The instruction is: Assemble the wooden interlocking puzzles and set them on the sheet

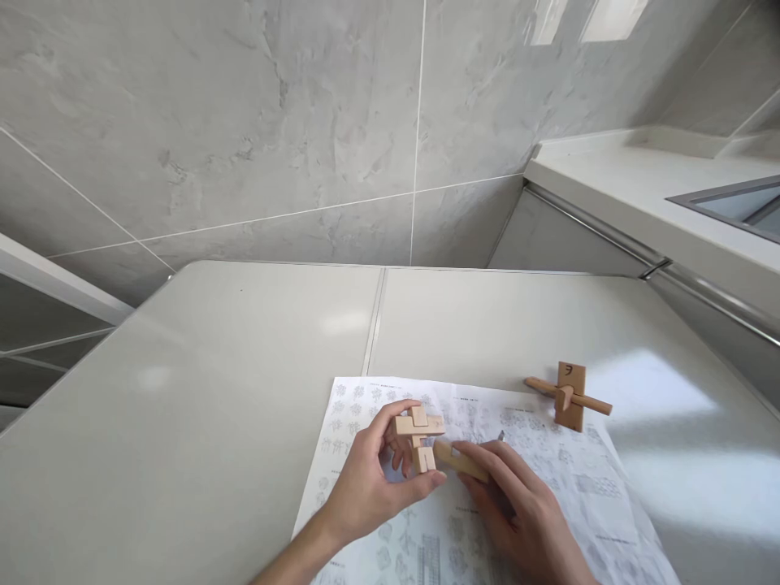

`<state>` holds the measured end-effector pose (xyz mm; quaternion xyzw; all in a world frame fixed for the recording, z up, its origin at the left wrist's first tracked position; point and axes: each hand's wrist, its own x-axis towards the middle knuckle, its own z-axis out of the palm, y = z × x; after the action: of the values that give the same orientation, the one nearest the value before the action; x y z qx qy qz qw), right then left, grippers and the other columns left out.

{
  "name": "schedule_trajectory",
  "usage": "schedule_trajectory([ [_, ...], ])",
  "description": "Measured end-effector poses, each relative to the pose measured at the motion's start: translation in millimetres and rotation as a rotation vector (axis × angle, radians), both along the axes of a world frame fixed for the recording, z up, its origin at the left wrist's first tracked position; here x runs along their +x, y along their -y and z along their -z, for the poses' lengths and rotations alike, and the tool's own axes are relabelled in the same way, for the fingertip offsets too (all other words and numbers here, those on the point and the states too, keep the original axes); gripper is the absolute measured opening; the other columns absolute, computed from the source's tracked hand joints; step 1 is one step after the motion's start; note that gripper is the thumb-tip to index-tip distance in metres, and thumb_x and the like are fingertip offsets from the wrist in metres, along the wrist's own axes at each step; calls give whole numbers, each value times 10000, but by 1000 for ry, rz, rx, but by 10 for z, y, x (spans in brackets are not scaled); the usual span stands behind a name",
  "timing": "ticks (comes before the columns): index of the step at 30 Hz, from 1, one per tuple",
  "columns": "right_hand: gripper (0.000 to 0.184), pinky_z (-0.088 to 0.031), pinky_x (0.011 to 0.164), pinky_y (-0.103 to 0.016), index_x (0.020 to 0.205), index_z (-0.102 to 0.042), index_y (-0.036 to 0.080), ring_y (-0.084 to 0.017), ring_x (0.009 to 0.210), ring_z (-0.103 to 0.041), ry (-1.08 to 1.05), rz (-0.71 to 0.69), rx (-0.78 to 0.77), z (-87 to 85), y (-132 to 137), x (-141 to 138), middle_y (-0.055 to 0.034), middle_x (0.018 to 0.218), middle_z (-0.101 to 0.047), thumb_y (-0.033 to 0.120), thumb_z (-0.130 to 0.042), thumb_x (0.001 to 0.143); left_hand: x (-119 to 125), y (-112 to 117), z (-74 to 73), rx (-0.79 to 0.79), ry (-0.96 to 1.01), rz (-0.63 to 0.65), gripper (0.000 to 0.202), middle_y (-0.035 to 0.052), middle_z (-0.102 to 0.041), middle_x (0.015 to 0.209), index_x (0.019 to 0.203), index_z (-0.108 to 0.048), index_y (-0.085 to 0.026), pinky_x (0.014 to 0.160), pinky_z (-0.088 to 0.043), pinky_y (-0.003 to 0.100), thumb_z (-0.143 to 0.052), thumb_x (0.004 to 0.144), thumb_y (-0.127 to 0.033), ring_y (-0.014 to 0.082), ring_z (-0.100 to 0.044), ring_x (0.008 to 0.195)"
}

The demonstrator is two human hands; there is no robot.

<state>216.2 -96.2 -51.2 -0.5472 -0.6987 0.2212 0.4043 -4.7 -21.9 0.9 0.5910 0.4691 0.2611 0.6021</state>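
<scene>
My left hand [371, 475] is closed around a partly joined block of interlocking wooden puzzle pieces [419, 426], with thumb below and fingers above and behind. Between the fingers and thumb of my right hand [517, 496] is a single notched wooden puzzle piece [461, 461]. Its left end lies close to the joined pieces; whether the two touch I cannot tell. Both hands are over a printed instruction sheet [366, 504] covered in small line drawings. Part of the single piece is hidden by the right fingers.
Another wooden puzzle assembly [569, 396], a marked flat block crossed by a rod, lies at the sheet's upper right edge. A small grey tip [501, 436] shows behind my right hand. The white folding table [213, 406] has a seam; a white counter [639, 179] stands at right.
</scene>
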Motion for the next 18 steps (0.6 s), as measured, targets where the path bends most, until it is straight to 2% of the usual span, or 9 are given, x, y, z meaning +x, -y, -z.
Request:
schedule_trajectory([
  [3, 302, -658, 701, -290, 1405, -674, 277, -218, 875, -783, -38, 11, -28, 12, 16, -14, -92, 1107, -736, 284, -527, 1141, 14, 17, 1, 6, -2, 3, 670, 61, -739, 1088, 1407, -603, -273, 792, -518, 324, -909, 825, -401, 235, -677, 954],
  [7, 357, -658, 720, -294, 1458, -650, 295, -213, 886, -770, -64, 0, -2, 9, 27, -24, -93, 1107, -720, 239, -474, 1152, 21, 29, 26, 16, -14, 13, 676, 37, -711, 1010, 1417, -600, -279, 788, -516, 322, -904, 824, -393, 221, -650, 901],
  [13, 130, -667, 681, -296, 1218, -681, 258, -207, 767, -766, -80, 82, 22, 18, 42, 22, -53, 960, -740, 297, -649, 1098, 20, 33, 45, 80, -91, 73, 675, -30, -577, 836, 1424, -614, -292, 709, -450, 291, -911, 829, -410, 168, -510, 745],
  [15, 136, -681, 710, -291, 1227, -695, 266, -214, 823, -796, -67, 51, 58, 16, 42, 33, -58, 993, -766, 260, -637, 1104, 22, 39, 45, 85, -106, 117, 679, -41, -556, 812, 1438, -605, -302, 682, -438, 283, -907, 842, -417, 162, -489, 722],
  [18, 188, -698, 777, -285, 1256, -705, 269, -222, 919, -823, -65, 18, 101, 15, 43, 32, -66, 1058, -791, 198, -619, 1106, 26, 54, 51, 86, -95, 162, 655, -36, -602, 855, 1439, -591, -314, 660, -449, 274, -889, 863, -403, 152, -491, 704],
])
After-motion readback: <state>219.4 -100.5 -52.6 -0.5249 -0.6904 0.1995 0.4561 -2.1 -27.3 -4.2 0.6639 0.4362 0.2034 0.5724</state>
